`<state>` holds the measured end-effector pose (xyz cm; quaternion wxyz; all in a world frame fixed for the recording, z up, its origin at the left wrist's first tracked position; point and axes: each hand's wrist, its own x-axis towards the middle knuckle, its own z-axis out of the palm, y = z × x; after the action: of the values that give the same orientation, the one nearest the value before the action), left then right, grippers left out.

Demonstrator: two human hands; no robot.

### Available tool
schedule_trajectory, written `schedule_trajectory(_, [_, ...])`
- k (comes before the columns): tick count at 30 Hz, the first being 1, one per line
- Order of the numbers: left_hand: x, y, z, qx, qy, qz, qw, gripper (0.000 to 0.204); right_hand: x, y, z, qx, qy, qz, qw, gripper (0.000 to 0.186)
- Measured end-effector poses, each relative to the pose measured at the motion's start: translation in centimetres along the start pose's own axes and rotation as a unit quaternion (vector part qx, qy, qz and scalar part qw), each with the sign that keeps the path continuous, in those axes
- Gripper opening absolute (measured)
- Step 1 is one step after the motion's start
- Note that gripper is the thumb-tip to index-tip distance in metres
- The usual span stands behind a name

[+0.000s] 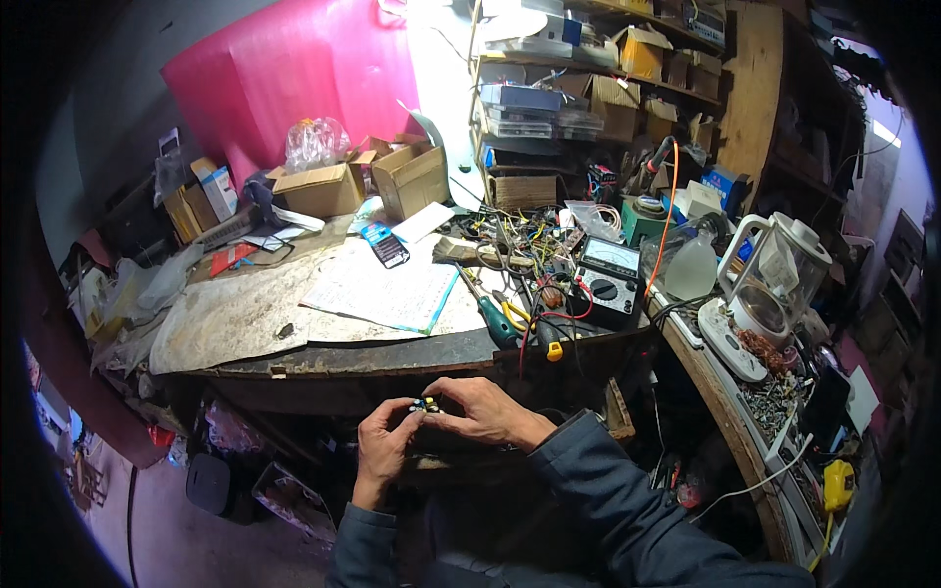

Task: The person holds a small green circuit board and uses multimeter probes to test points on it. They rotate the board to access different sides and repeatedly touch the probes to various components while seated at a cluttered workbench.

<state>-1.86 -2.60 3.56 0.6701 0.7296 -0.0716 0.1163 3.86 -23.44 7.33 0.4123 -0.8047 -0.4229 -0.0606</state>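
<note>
In front of the bench edge, my left hand (379, 443) and my right hand (482, 410) meet at the fingertips. Both pinch one small part (426, 404) with yellow, blue and dark bits; it is too small to name, and the fingers cover some of it. On the bench just beyond lie a stapled or bound sheet of written paper (382, 289) and a green-handled screwdriver (498, 323). A black analog multimeter (606, 284) with red and black leads stands to the right of these.
Tangled wires (534, 230) and a brush (480, 254) crowd the bench's middle. Open cardboard boxes (410, 181) stand at the back, below loaded shelves. On the right side bench are a clear blender jug (784, 260) and loose screws (774, 407). An open drawer (619, 412) sits under the bench.
</note>
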Motion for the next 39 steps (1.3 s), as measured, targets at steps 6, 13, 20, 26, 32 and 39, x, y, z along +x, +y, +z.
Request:
schedule_trajectory(6, [0.1, 1.1, 0.2, 0.001, 0.015, 0.009, 1.0, 0.024, 0.3, 0.5, 0.3, 0.044, 0.034, -0.011, 0.998, 0.04])
schedule_trajectory(13, [0.0, 0.8, 0.2, -0.021, 0.01, -0.013, 1.0, 0.039, 0.1, -0.4, -0.1, 0.148, 0.061, 0.066, 0.985, 0.036])
schedule_trajectory(20, [-0.2, 0.9, -0.2, -0.046, -0.007, 0.016, 0.999, 0.039, 0.3, 0.1, 0.3, 0.175, 0.046, 0.079, 0.98, 0.036])
schedule_trajectory(26, [-0.1, 0.8, 0.1, -0.102, 0.008, 0.025, 0.994, 0.038, 0.3, -0.1, 0.0, 0.149, 0.044, 0.071, 0.985, 0.042])
schedule_trajectory(32, [-0.1, 0.9, -0.2, -0.072, 0.016, 0.025, 0.997, 0.035, 0.5, -0.1, 0.1, 0.124, 0.044, 0.072, 0.989, 0.041])
schedule_trajectory(39, [-0.2, 0.6, -0.3, -0.052, 0.022, 0.009, 0.998, 0.032, 0.4, -0.4, 0.0, 0.098, 0.041, 0.075, 0.992, 0.037])
